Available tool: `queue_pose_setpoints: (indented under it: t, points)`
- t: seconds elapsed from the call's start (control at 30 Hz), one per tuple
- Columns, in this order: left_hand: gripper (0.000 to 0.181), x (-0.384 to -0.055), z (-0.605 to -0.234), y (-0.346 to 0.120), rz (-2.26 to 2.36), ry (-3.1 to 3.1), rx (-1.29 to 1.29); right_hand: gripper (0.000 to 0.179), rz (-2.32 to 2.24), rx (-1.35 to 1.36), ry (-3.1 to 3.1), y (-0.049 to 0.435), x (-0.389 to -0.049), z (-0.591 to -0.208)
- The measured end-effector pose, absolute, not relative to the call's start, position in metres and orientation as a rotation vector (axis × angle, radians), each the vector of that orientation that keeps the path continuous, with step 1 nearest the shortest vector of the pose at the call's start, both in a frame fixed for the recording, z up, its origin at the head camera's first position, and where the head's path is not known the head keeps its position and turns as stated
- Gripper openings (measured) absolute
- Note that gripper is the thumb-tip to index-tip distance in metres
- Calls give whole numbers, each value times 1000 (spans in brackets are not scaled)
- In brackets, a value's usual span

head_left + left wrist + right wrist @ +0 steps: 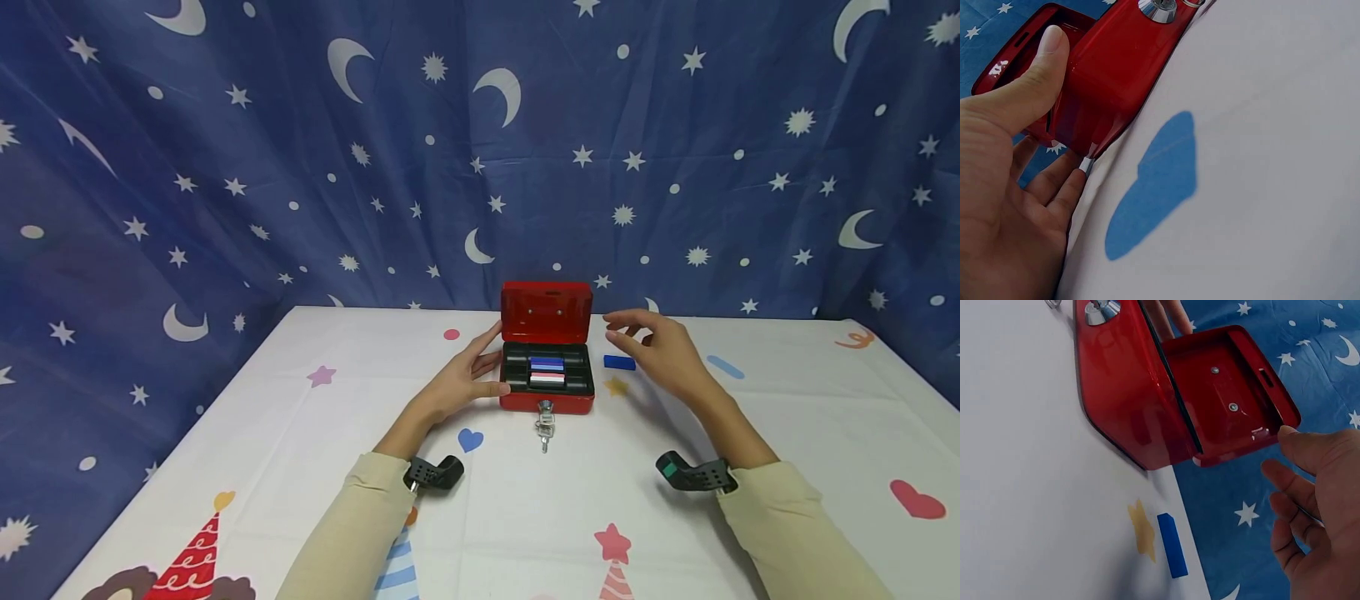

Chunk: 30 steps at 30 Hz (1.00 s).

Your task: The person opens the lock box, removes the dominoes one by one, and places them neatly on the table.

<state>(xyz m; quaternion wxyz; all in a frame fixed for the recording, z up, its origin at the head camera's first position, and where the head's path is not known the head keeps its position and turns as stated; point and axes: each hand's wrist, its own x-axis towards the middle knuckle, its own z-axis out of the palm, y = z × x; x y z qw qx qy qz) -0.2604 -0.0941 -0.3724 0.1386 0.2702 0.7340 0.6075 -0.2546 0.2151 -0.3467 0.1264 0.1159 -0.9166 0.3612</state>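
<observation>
A red cash box (546,403) stands on the table with its lid (546,312) raised. Inside, a black tray (517,367) holds a blue bar (547,364) and a white bar with a reddish edge (547,378). My left hand (461,379) rests against the box's left side, thumb near the front corner, fingers spread toward the back. Keys (545,427) hang from the front lock. Beside the lid's right edge, my right hand (660,350) hovers with loosely bent fingers and nothing in them. Below those fingers lies a blue block (619,362).
A white cloth with printed shapes covers the table (525,517). Close behind the box, the table's back edge meets a dark blue curtain (420,233) with moons and stars. Both wrists wear dark bands.
</observation>
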Motion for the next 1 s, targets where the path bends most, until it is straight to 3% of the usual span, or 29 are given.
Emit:
queue_pose_setpoints:
  t: [1.0]
  points:
    - [96,-260,-372,-94,1751,2132,778,28,976,652,-2651,174,-250,-364]
